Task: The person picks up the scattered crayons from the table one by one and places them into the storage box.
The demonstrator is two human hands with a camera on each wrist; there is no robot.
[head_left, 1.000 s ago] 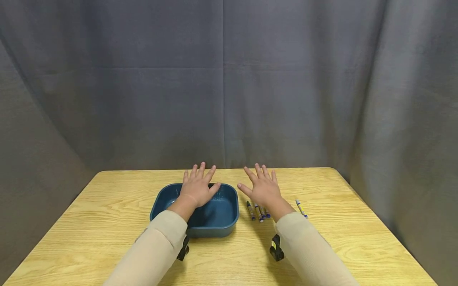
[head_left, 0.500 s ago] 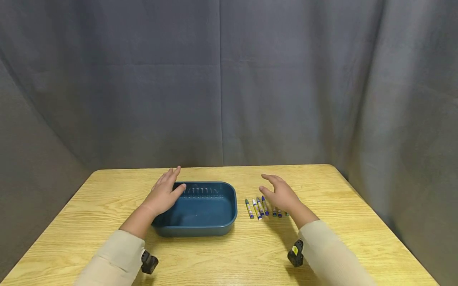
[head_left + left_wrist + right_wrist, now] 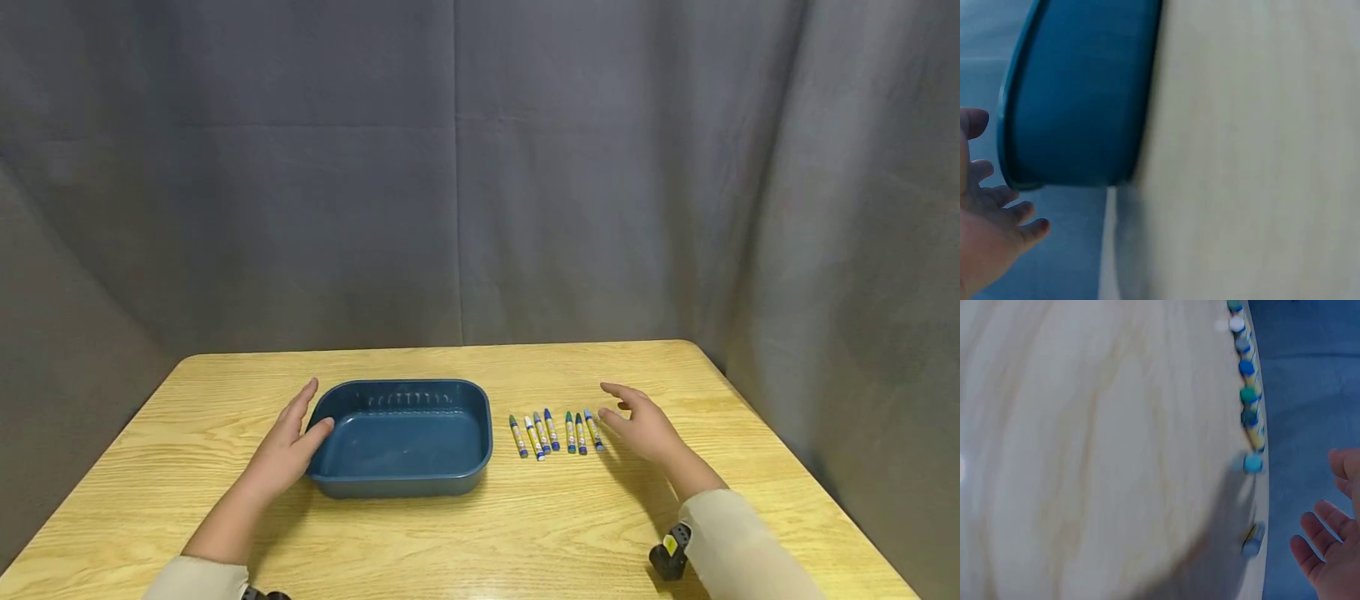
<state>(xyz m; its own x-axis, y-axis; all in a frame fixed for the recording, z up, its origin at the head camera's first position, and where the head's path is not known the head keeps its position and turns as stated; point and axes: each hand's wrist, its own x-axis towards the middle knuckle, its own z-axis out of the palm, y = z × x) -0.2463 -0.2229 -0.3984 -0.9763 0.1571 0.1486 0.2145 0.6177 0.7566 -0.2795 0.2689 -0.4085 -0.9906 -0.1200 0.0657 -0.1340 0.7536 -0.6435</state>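
A dark blue rectangular basin point(image 3: 397, 488) stands on the table, and its inside shows nothing in it. At its left end is my left hand point(image 3: 279, 454), fingers extended and thumb close to the rim. The left wrist view shows that hand point(image 3: 994, 228) beside the basin's outer wall point(image 3: 1082, 94), palm up to the camera. Right of the basin lie several crayons in a loose row, from a green crayon point(image 3: 518, 436) to a light blue crayon point(image 3: 593, 430). My right hand point(image 3: 647, 431) hovers just right of them, fingers loosely bent, holding nothing.
In the right wrist view, one more crayon point(image 3: 1253, 540) lies apart from the row, hidden by the right hand in the head view. The wooden table point(image 3: 420, 550) has a grey curtain point(image 3: 465, 208) behind it and at both sides.
Both hands have spread apart and come nearer: the left from over the basin to its left end, the right off to the right, uncovering more of the crayons.
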